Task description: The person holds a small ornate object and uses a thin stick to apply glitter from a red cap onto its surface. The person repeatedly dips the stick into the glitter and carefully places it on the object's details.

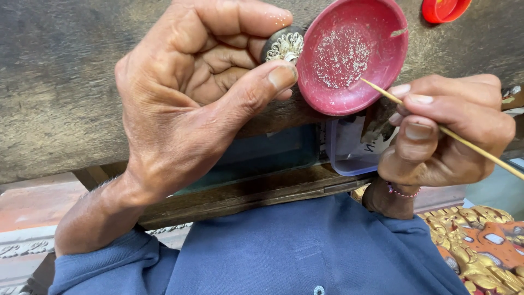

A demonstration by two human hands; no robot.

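The left hand [191, 93] is curled nearly closed, thumb and fingertips pinching a small dark round piece with silvery filigree [284, 46] above a worn wooden bench [60, 82]. Just right of it, touching the thumb, sits a shallow red dish [382, 65] sprinkled with fine pale grains. The right hand [445, 134], nearer and farther right, grips a thin wooden stick [469, 146] between thumb and fingers, its tip reaching into the dish. A red cap [442, 8] lies at the far right edge.
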